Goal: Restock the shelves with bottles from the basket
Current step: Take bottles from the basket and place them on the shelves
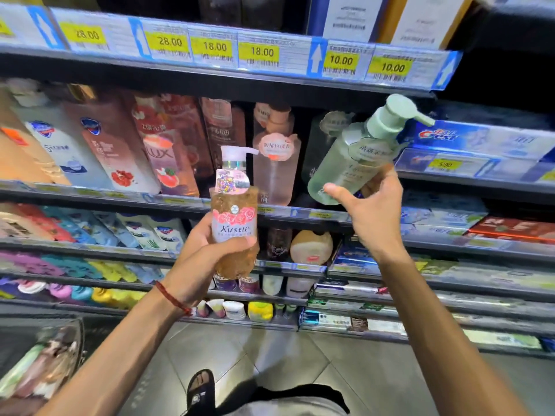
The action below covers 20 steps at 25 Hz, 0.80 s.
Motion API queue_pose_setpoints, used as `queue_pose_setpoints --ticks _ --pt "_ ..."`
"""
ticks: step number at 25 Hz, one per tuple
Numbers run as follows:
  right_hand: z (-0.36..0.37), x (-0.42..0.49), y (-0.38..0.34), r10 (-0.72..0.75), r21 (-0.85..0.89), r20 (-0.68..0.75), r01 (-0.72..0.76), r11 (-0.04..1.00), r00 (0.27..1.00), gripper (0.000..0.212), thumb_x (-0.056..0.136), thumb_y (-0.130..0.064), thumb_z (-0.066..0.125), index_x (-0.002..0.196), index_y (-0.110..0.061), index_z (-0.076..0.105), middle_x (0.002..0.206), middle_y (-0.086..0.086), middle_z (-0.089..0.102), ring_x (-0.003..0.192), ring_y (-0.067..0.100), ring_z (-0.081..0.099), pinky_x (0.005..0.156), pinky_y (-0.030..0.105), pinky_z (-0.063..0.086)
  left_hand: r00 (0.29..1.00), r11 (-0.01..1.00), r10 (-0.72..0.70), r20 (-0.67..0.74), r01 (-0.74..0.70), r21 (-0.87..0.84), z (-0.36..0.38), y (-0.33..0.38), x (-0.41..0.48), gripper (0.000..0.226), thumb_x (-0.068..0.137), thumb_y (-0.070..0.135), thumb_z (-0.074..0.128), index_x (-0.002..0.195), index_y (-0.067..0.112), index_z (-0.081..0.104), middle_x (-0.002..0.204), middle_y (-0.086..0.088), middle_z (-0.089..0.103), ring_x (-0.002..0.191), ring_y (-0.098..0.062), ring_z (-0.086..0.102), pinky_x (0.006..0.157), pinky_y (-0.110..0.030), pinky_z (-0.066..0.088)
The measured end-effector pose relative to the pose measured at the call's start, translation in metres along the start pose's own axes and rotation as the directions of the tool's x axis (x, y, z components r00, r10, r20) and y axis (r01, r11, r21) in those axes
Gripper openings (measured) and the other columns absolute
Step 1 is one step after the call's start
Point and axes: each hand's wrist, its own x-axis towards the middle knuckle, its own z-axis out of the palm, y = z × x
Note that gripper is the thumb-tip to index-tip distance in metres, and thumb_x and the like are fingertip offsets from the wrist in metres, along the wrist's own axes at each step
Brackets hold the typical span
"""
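1. My left hand (207, 253) curls round the upright Kustie bottle (235, 226), just left of the shelved pink pump bottle (274, 163).
2. My right hand (369, 211) clutches the tilted green pump bottle (357, 157) right of it, Crest boxes (480, 139) beyond.

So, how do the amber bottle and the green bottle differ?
The amber bottle stands upright in the left hand; the green bottle leans to the right in the right hand. The amber bottle has a white pump and a rose label; the green bottle has a pale green pump. The green bottle is held higher than the amber bottle. Both are translucent pump bottles.
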Motion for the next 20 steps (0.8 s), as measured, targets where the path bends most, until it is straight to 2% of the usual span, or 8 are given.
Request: queue_pose_setpoints --ticks 5,10,13,16,20 --pt "0.008 0.010 0.028 0.044 -0.101 0.092 -0.035 0.994 0.995 0.070 0.075 -0.009 0.091 0.135 -0.019 0.055 0.126 -0.007 0.070 0.117 0.009 0.068 0.106 0.041 0.054 1.000 0.999 -0.008 -0.010 0.007 -0.054 -0.002 -0.001 0.000 0.082 0.047 0.028 0.086 0.123 0.011 0.063 0.099 -0.003 0.077 0.087 -0.016 0.073 0.071 -0.032 0.062" --pt "0.010 0.017 0.041 0.105 -0.094 0.138 -0.093 0.991 0.985 0.063 0.081 -0.008 0.088 0.130 -0.025 0.053 0.121 -0.015 0.069 0.111 -0.002 0.067 0.101 0.029 0.055 1.000 0.999 -0.028 -0.013 0.027 -0.020 -0.004 -0.002 0.009 0.079 0.050 0.025 0.088 0.123 0.012 0.062 0.102 -0.004 0.077 0.092 -0.019 0.073 0.077 -0.035 0.062" --pt "0.011 0.025 0.046 0.149 -0.134 0.175 -0.126 0.983 0.973 0.068 0.083 -0.016 0.088 0.135 -0.024 0.045 0.122 -0.017 0.064 0.110 -0.008 0.064 0.101 0.025 0.053 1.000 0.999 -0.030 -0.006 0.030 -0.014 -0.006 -0.002 0.014 0.081 0.049 0.029 0.087 0.124 0.010 0.061 0.103 -0.006 0.076 0.090 -0.020 0.073 0.075 -0.034 0.062" --pt "0.012 0.029 0.051 0.178 -0.189 0.223 -0.136 0.972 0.958 0.071 0.085 -0.022 0.086 0.139 -0.023 0.040 0.122 -0.021 0.062 0.112 -0.010 0.062 0.105 0.030 0.052 0.999 0.999 -0.041 -0.007 0.041 -0.024 -0.007 -0.001 0.019 0.082 0.050 0.029 0.087 0.126 0.010 0.061 0.105 -0.007 0.076 0.092 -0.020 0.073 0.076 -0.036 0.061" --pt "0.015 0.025 0.063 0.147 -0.186 0.208 -0.108 0.976 0.967 0.067 0.087 -0.026 0.084 0.137 -0.027 0.039 0.129 -0.017 0.062 0.121 0.000 0.062 0.109 0.042 0.052 0.999 0.998 -0.046 0.004 0.047 -0.031 -0.008 0.001 0.022 0.079 0.049 0.028 0.086 0.123 0.011 0.062 0.103 -0.005 0.076 0.092 -0.019 0.072 0.076 -0.036 0.061"
